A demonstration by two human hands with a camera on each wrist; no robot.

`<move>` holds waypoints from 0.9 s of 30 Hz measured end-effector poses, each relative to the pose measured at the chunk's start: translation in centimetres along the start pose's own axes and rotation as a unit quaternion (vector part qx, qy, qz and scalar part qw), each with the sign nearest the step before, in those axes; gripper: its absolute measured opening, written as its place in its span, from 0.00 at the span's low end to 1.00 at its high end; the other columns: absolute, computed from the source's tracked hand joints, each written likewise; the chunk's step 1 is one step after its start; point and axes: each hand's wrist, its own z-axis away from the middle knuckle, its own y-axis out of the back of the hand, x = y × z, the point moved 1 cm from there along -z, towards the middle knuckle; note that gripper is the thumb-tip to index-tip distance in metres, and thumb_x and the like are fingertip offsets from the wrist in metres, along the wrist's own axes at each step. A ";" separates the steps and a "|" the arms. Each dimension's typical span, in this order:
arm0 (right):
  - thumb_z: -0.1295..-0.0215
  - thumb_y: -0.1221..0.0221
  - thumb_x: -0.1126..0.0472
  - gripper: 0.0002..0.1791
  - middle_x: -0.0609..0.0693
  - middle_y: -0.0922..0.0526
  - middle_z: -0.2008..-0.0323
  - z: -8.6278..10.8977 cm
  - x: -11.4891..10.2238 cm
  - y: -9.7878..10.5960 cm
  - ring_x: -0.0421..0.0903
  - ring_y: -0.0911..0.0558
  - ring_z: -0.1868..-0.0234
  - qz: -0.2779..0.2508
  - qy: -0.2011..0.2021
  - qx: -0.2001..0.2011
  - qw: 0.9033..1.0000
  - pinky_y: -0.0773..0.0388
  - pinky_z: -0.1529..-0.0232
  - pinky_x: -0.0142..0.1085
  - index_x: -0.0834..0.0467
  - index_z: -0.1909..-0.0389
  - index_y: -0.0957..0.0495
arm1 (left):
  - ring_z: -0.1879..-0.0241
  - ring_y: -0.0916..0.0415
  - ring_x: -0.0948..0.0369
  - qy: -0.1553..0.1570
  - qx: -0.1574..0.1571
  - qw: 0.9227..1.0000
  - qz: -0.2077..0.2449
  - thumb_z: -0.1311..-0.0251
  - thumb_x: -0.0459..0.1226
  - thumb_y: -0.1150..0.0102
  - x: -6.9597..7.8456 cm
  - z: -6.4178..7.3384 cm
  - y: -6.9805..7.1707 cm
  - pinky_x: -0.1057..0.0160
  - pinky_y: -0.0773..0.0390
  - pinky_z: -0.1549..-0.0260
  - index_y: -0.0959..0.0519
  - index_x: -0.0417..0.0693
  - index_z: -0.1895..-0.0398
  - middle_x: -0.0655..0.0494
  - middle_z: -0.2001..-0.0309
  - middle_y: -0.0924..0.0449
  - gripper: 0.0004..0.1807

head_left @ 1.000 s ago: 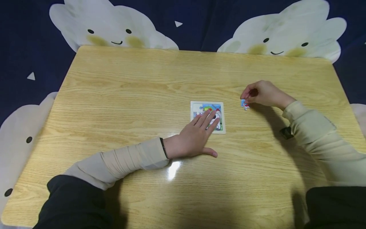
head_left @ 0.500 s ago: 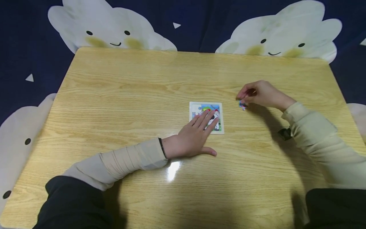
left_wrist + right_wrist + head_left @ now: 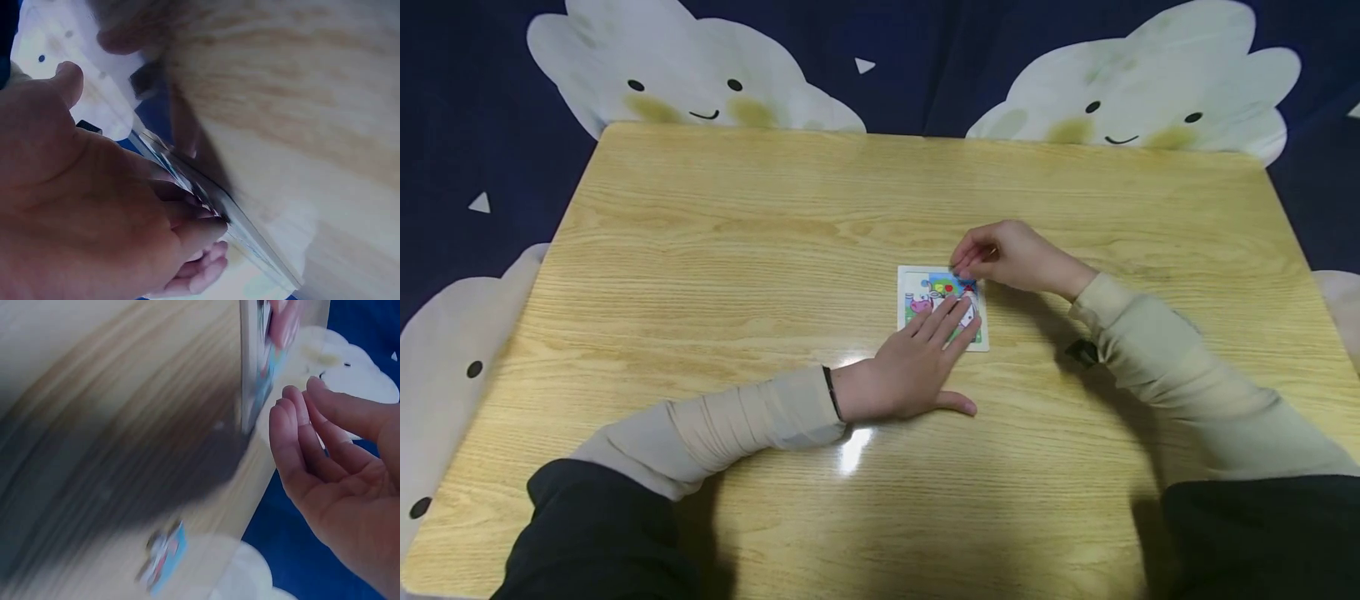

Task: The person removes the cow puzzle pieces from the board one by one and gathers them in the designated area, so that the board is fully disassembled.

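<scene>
A small framed jigsaw puzzle with a cow picture lies flat on the table. My left hand rests over its lower right part, fingers straight and thumb spread onto the wood; they hide part of the picture. At the puzzle's upper right edge hovers my right hand, its fingers loosely bent with the thumb near them. In the right wrist view nothing shows between those fingertips. A loose puzzle piece, blue with red and white, lies on the table there; in the head view it is out of sight.
The wood-grain table runs on all sides of the puzzle. Behind it hangs a dark blue cloth with white cloud faces. A dark wrist device hangs at the right cuff.
My right hand has moved left from the loose piece to the puzzle's upper right edge. The left hand has slid back slightly, and more of the cow's head shows.
</scene>
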 end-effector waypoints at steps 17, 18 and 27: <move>0.39 0.35 0.70 0.04 0.51 0.14 0.67 -1.6 -1.3 -1.4 0.46 0.16 0.66 0.069 0.027 0.017 0.997 0.21 0.59 0.42 0.63 0.64 0.16 | 0.24 0.75 0.47 0.002 -0.005 1.000 -0.029 0.41 0.74 0.67 0.0 0.0 0.2 0.52 0.58 0.28 0.66 0.42 0.22 0.39 0.23 0.75 0.59; 0.39 0.35 0.70 0.03 0.51 0.14 0.68 -1.7 -1.3 -1.4 0.46 0.16 0.66 0.069 0.027 0.018 0.997 0.21 0.59 0.42 0.63 0.64 0.16 | 0.24 0.75 0.47 0.003 -0.006 1.000 -0.030 0.41 0.74 0.67 0.0 0.0 0.2 0.52 0.58 0.28 0.66 0.42 0.22 0.39 0.23 0.75 0.59; 0.40 0.34 0.70 0.02 0.50 0.14 0.70 -2.1 -1.2 -1.4 0.44 0.17 0.69 0.064 0.013 0.027 0.997 0.23 0.62 0.38 0.62 0.66 0.15 | 0.24 0.76 0.48 0.007 -0.011 0.999 -0.040 0.42 0.75 0.68 0.2 0.0 0.1 0.52 0.58 0.28 0.67 0.43 0.22 0.40 0.23 0.77 0.60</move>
